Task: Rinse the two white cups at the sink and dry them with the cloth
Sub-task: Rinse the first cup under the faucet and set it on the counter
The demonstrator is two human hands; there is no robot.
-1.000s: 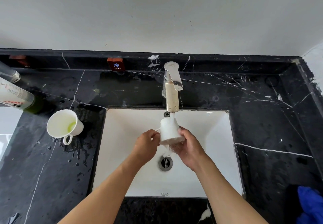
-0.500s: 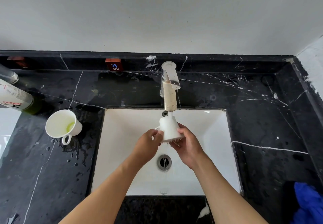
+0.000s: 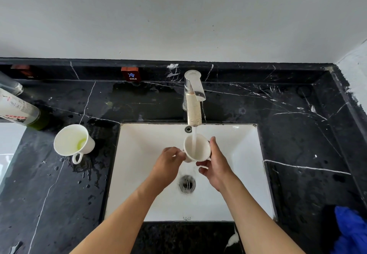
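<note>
Black marble counter (image 3: 297,134), white sink (image 3: 139,174): both hands, left hand (image 3: 168,161) and right hand (image 3: 215,164), grip one cup (image 3: 196,148), mouth up toward 12 o'clock under running water; second cup (image 3: 73,142) at 9 o'clock, handle toward 6; one blue cloth (image 3: 351,232) at 4.

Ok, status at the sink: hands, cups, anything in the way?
Both hands, left and right, hold one cup mouth-up under the running tap. Second cup on the counter left, greenish residue inside. Cloth far right, untouched. Nothing in the way.
</note>
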